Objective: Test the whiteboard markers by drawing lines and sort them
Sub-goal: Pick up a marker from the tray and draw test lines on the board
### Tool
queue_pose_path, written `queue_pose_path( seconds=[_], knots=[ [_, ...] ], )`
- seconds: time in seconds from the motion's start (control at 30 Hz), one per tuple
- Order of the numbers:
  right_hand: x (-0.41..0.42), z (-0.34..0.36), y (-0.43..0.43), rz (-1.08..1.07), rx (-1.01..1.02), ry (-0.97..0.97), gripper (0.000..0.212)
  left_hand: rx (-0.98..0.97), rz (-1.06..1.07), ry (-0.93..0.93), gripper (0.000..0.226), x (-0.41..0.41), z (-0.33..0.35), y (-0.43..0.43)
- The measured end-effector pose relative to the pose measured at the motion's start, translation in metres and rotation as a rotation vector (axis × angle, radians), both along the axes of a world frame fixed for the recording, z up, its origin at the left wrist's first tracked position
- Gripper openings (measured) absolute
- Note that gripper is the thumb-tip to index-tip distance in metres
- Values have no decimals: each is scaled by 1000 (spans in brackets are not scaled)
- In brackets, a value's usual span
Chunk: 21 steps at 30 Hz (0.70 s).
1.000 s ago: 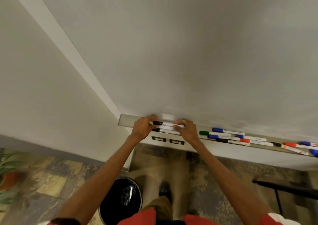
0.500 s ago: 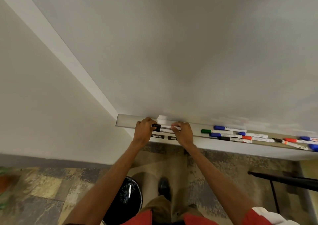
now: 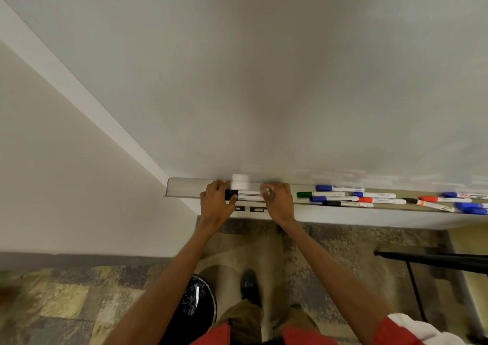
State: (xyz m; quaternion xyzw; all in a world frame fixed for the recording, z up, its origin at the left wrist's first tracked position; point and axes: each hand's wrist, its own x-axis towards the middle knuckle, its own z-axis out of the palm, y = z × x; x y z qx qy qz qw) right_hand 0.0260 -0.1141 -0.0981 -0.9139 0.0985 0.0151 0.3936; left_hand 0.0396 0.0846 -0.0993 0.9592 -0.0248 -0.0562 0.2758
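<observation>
bin: round black waste bin (image 3: 195,302) with a shiny black liner, sitting on the floor, and there's a small white bit inside it, can't tell what
floor: patchy stone-look tiles (image 3: 66,299) in tan, grey and brown, kinda blurry
wall: plain off-white wall (image 3: 66,186) on the left
skirting: dark grey strip (image 3: 79,258) where that wall meets the floor
right side: thin black metal frame (image 3: 433,258) with a skinny leg going down to the floor, only part of it in view
</observation>
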Motion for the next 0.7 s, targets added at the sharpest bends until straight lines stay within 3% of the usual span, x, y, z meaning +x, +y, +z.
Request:
queue_pose_path(
  seconds=[0.17,0.37,0.7],
  knots=[
    [-4,4,-42,-77,63,-54,11,-75,-11,-102,35,-6,10,-34],
    [-16,21,-98,-108,76,-117,10,-177,-103,-92,20,-10,28,-108],
    [-40,17,-174,-103,7,-76,13,-50,-254,-104,22,-34,27,-203]
  ],
)
